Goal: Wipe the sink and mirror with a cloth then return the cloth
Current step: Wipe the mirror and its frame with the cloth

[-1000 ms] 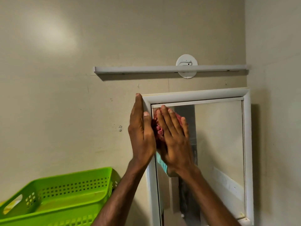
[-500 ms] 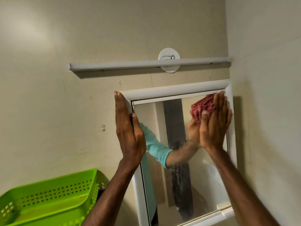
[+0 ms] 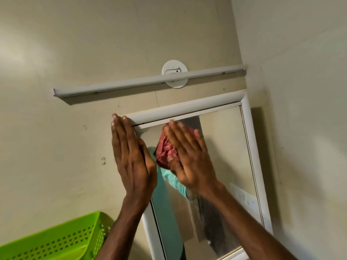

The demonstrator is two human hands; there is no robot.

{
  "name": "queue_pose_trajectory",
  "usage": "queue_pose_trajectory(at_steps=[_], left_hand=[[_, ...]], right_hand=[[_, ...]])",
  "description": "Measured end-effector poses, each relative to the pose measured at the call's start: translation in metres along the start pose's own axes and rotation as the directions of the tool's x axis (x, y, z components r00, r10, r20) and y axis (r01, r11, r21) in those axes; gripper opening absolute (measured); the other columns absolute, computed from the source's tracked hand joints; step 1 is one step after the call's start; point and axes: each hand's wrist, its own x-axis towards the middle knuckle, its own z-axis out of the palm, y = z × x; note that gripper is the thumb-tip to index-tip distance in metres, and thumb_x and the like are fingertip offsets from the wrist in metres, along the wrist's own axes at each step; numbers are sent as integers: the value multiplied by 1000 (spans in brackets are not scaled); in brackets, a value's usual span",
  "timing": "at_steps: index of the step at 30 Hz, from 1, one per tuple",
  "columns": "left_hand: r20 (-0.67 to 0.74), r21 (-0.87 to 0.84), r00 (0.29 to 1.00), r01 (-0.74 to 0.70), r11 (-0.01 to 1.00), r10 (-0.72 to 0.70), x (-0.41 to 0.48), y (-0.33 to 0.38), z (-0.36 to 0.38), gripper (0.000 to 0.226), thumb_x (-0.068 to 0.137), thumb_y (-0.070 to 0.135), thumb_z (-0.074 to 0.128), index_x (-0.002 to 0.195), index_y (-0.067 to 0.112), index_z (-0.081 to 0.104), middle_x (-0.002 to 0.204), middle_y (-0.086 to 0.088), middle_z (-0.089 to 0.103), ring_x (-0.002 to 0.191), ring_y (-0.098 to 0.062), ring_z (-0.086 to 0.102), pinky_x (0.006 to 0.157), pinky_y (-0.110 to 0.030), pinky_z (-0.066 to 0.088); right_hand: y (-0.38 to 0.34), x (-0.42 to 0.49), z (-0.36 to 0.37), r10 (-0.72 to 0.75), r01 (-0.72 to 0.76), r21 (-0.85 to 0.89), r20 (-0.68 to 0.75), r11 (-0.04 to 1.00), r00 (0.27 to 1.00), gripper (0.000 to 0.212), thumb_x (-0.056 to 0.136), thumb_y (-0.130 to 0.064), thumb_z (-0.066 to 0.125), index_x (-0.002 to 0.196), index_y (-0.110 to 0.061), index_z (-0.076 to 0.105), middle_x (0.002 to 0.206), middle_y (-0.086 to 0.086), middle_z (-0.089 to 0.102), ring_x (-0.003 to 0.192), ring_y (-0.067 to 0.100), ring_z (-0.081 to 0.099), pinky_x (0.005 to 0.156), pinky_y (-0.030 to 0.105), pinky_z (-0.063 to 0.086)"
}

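A white-framed mirror point(image 3: 229, 158) hangs on the beige wall in the room's right corner. My right hand point(image 3: 189, 156) presses a crumpled red cloth point(image 3: 165, 149) flat against the glass near the mirror's upper left corner. My left hand point(image 3: 131, 154) lies flat with fingers straight along the left side of the frame, its fingertips at the top left corner. The glass reflects my arm and a teal sleeve. The sink is out of view.
A white light bar point(image 3: 146, 81) with a round mount runs along the wall above the mirror. A green perforated plastic basket point(image 3: 56, 239) sits at the lower left. The side wall point(image 3: 300, 128) stands close to the mirror's right edge.
My right hand swept the cloth from the mirror's top left to the top right, then back to the upper left. My left hand stayed on the frame. The view tilted.
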Motion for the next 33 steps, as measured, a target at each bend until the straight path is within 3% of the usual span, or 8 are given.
queue_pose_trajectory(at_steps=[4,8,12,14,17,19,25,33], left_hand=[[26,170,1000,-14,985,9,-3,6,3,68,99,3,48,159,3,16,169,-13,9,158,-25,5,126,-50,17],[59,234,998,-45,971,32,-3,10,1,66,100,8,44,159,3,14,169,-13,7,158,-26,3,126,-50,17],[67,242,997,-45,969,30,-3,11,-1,66,100,6,43,159,2,14,169,-13,7,158,-27,3,126,-49,18],[67,240,997,-46,970,31,-3,10,-1,66,100,6,43,159,2,14,169,-13,7,158,-27,3,126,-49,17],[66,237,997,-48,970,33,-4,10,0,65,101,7,42,159,2,14,169,-14,7,157,-28,3,126,-49,17],[66,227,997,-49,973,34,-4,10,0,64,101,7,41,159,2,14,168,-14,8,157,-29,4,126,-50,17],[80,227,996,-53,972,35,-4,9,0,66,100,7,42,159,1,12,169,-14,6,157,-29,3,126,-50,18],[81,244,996,-54,968,35,-4,11,1,65,102,8,41,159,2,11,169,-14,5,157,-29,2,126,-49,16]], right_hand=[[63,-4,-7,155,-159,-35,-96,987,983,89,94,-30,73,165,-12,22,176,4,13,163,21,11,129,58,17],[114,-15,-21,366,-378,-9,-235,926,900,64,106,-33,36,165,-14,25,174,4,21,162,17,16,127,60,18],[105,-10,-14,522,-541,17,-290,841,802,64,107,-40,26,167,-15,21,175,3,18,162,16,12,130,57,13],[81,-10,-9,512,-515,63,-262,855,818,65,107,-38,30,166,-13,20,175,4,16,163,18,10,131,56,11],[58,-27,-7,283,-285,11,-150,959,947,65,105,-32,40,165,-9,25,175,7,18,163,22,13,130,58,16],[68,-33,-11,185,-189,-33,-96,981,978,65,106,-32,41,165,-11,25,175,5,18,163,23,14,127,60,21],[118,-9,-29,307,-322,-45,-202,946,930,64,107,-36,30,165,-11,26,174,4,22,162,19,17,129,55,18],[109,-66,-13,393,-400,7,-211,916,895,64,108,-43,27,165,-12,25,174,4,19,162,22,18,129,57,16]])
